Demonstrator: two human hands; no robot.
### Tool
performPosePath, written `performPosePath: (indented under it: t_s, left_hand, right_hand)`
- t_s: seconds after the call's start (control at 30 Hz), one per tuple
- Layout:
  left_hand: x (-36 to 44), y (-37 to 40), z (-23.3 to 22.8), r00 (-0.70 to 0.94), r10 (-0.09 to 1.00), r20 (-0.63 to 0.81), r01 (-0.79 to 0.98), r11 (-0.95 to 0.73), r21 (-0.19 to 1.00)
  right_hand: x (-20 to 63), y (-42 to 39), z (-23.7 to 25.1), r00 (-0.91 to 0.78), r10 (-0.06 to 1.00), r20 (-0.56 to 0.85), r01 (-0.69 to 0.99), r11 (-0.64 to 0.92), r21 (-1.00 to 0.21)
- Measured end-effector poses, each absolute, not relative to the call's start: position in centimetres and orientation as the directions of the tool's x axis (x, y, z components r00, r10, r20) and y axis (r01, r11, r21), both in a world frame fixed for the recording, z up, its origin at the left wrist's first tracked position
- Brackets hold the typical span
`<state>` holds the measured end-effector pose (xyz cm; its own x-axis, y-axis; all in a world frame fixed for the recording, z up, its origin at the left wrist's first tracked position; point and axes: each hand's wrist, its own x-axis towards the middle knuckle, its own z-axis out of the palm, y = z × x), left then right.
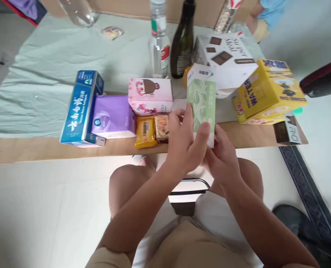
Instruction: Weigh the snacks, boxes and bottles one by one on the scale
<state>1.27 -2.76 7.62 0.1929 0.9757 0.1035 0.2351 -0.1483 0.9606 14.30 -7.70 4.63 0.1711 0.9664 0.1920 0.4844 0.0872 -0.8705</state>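
- Pale green cloth [56, 48] covers the table through the upper left and centre of the frame, a bare wooden edge [28, 150] runs along the near side, white floor [56, 208] below it, and the action sits just right of centre
- Here's the green box [201, 95], up in both hands over that wooden edge, its white end pointing to the top of the frame
- Left hand [183, 139] is clamped on it, thumb across the lower front, fingers up along the left edge
- Right hand [222, 156] curls in at the lower right edge, close by the left; some of its fingers are hidden, so how firmly it grips I cannot tell
- Looks like thin printed card, so call it light, stiff along the folds, softer in the middle of the broad face where a hard thumb could dent it
- Smooth face, maybe a touch slippery, and the contents are out of sight, so weight and fragility are guesses
- Best hold, I'd say: the two long side edges, low to middle, with only gentle pressure on the front
- Left of the hands, a yellow packet [145, 132], a pink box [151, 95] and a purple pack [112, 115] sit close together; behind the green box, a white box [227, 54], and whether the two touch is unclear
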Motion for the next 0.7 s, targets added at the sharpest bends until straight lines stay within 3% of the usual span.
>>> performPosePath:
  t_s: [0.17,0.33,0.4,0.57,0.7]
  left_hand:
    - [0.1,-2.1,5.9,0.238,0.97,-0.047,0.244,-0.013,0.97]
    - [0.3,-1.9,5.7,0.25,0.962,-0.108,0.266,0.038,0.963]
    - [0.2,-2.0,5.6,0.217,0.974,-0.068,0.257,0.01,0.966]
    - [-0.6,-2.0,4.9,0.071,0.969,0.235,0.107,-0.242,0.964]
    - [-0.7,-1.5,3.7,0.028,0.971,0.239,0.054,-0.24,0.969]
  right_hand:
    - [13.8,-6.8,3.1,0.17,0.982,0.083,0.527,-0.019,-0.849]
    - [14.7,-5.8,3.0,0.22,0.967,0.127,0.734,-0.079,-0.674]
    - [15.4,-5.7,3.0,0.236,0.956,0.172,0.774,-0.078,-0.628]
    - [17.8,-6.8,2.8,0.321,0.907,0.271,0.75,-0.07,-0.657]
    - [18.9,-8.1,2.6,0.391,0.889,0.237,0.701,-0.121,-0.703]
